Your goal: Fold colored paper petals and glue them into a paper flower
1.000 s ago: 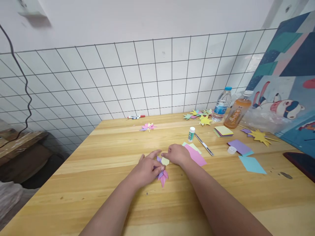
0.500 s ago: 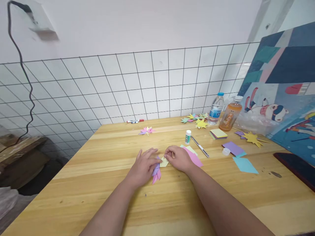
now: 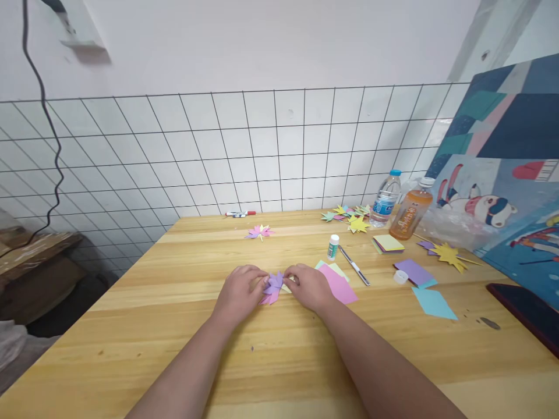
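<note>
A folded paper piece with purple and pink points (image 3: 273, 285) lies on the wooden table between my hands. My left hand (image 3: 239, 294) pinches its left side, thumb and fingers closed at the edge. On the other side, my right hand (image 3: 309, 285) has its fingertips closed at the purple points and a pale yellow folded paper (image 3: 286, 288), which is partly hidden under those fingers. Just right of my right hand lie a pink paper sheet (image 3: 342, 286) and pale green and yellow sheets, with a glue stick (image 3: 332, 248) standing behind them.
A pen (image 3: 354, 266), a white cap (image 3: 400, 276), square paper stacks (image 3: 388, 243) and blue paper (image 3: 434, 302) lie to the right. Farther back stand a water bottle (image 3: 385, 199) and an orange drink bottle (image 3: 411, 209). Folded paper stars (image 3: 358, 223) and markers (image 3: 240, 213) lie along the back.
My left hand has shifted left and now pinches the purple-pink paper's left edge. The purple points show more fully, and the yellow piece is now mostly covered. The camera view has shifted slightly.
</note>
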{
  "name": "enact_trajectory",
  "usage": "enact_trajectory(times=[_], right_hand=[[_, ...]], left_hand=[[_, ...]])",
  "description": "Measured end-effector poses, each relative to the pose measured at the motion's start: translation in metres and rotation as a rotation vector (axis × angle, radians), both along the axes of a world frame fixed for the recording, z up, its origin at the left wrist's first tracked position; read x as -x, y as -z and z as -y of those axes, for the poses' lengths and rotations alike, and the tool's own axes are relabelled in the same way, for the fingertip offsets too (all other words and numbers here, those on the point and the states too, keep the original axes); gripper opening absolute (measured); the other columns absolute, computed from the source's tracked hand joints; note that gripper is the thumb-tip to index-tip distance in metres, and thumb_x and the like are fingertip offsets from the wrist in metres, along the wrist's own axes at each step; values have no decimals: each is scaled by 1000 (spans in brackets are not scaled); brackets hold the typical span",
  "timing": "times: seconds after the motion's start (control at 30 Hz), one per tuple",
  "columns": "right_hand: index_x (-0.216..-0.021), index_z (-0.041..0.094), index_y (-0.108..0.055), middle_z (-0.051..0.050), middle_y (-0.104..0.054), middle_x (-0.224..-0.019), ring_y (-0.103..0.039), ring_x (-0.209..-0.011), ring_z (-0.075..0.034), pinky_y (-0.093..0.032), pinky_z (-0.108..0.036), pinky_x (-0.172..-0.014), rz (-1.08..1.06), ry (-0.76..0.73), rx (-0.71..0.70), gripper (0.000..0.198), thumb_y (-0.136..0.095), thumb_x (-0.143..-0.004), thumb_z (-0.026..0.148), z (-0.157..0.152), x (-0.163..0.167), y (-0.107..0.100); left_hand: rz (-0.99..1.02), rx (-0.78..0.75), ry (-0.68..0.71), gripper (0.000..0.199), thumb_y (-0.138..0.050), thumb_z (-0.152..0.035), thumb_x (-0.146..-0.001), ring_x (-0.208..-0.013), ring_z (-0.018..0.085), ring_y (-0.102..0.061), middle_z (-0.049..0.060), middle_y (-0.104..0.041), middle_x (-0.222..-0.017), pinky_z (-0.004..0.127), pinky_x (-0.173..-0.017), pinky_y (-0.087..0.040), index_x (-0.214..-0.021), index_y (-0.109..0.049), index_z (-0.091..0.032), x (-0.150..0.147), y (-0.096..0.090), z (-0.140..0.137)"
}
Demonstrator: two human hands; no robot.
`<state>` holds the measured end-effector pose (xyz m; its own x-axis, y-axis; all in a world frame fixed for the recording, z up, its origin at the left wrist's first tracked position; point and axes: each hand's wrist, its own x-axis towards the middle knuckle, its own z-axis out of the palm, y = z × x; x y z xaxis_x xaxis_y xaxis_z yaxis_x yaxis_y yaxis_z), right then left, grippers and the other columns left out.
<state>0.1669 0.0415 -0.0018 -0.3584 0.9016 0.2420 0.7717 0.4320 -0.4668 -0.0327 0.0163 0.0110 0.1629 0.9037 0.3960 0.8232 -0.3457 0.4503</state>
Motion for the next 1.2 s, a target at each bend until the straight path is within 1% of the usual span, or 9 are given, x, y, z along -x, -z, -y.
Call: enact_trajectory(times=[0.13, 0.3, 0.5, 0.63, 0.8, 0.87, 0.97, 1.07, 1.2], right_hand=[[-99, 28, -59, 2, -61, -76, -54, -67, -12, -30, -22, -56, -137, 166, -46, 20, -46, -87, 35, 0, -6, -8], [-95, 26, -59, 3, -55, -63, -49, -56, -13, -25, -23, -52, -177, 378, -130, 20, -43, -87, 35, 0, -20, -22], [-90, 24, -59, 3, -52, -57, -48, -56, -14, -24, -23, -52, -286, 538, -200, 23, -41, -88, 37, -1, -35, -26], [-92, 22, -59, 1, -56, -64, -51, -62, -15, -26, -24, -55, -311, 576, -223, 24, -39, -88, 35, -3, -38, -21], [-86, 20, -62, -1, -59, -72, -53, -74, -16, -32, -25, -64, -197, 247, -194, 15, -51, -83, 30, 0, -31, -17], [-78, 21, -64, 0, -60, -74, -53, -77, -15, -34, -24, -67, -152, 64, -182, 11, -61, -77, 31, 7, -23, -18], [-84, 22, -65, -2, -62, -82, -54, -82, -16, -35, -25, -68, 1, -202, -180, 18, -65, -75, 38, 21, -8, -19], [-91, 22, -64, -3, -64, -90, -56, -88, -19, -37, -27, -69, 171, -309, -209, 26, -64, -75, 43, 31, 6, -18], [-94, 19, -64, -7, -66, -94, -60, -86, -19, -39, -28, -67, 381, -355, -228, 21, -49, -87, 32, 32, 16, -17]], left_hand=[[-18, 67, 56, 25, -56, -44, -77, -94, 24, -57, 4, -67, -94, 37, -82, -43, -89, -71, -28, -3, -1, 4], [-92, 157, 205, 44, -65, -51, -68, -110, 29, -50, 5, -59, -115, 43, -93, -38, -108, -65, -32, -4, 3, 7], [-70, 152, 310, 40, -60, -39, -75, -117, 27, -46, 5, -56, -123, 43, -99, -35, -115, -60, -34, 0, 5, 5], [6, 113, 279, 46, -61, -42, -75, -117, 28, -46, 7, -55, -125, 43, -98, -36, -120, -57, -32, 1, 4, 6], [224, 74, 180, 50, -68, -43, -67, -112, 29, -49, 7, -60, -116, 45, -97, -36, -114, -61, -29, 5, 10, 2], [450, 49, 74, 41, -67, -42, -68, -106, 28, -54, 7, -64, -107, 43, -95, -38, -105, -65, -25, 9, 13, -3], [588, 17, -43, 37, -57, -46, -76, -98, 26, -58, 9, -66, -101, 41, -89, -43, -100, -65, -19, 18, 16, -10], [678, 3, -104, 38, -50, -49, -80, -96, 25, -60, 10, -67, -97, 38, -87, -44, -97, -65, -17, 26, 18, -14], [765, -1, -119, 41, -50, -52, -80, -93, 25, -62, 10, -69, -93, 39, -87, -44, -91, -67, -16, 30, 21, -17]])
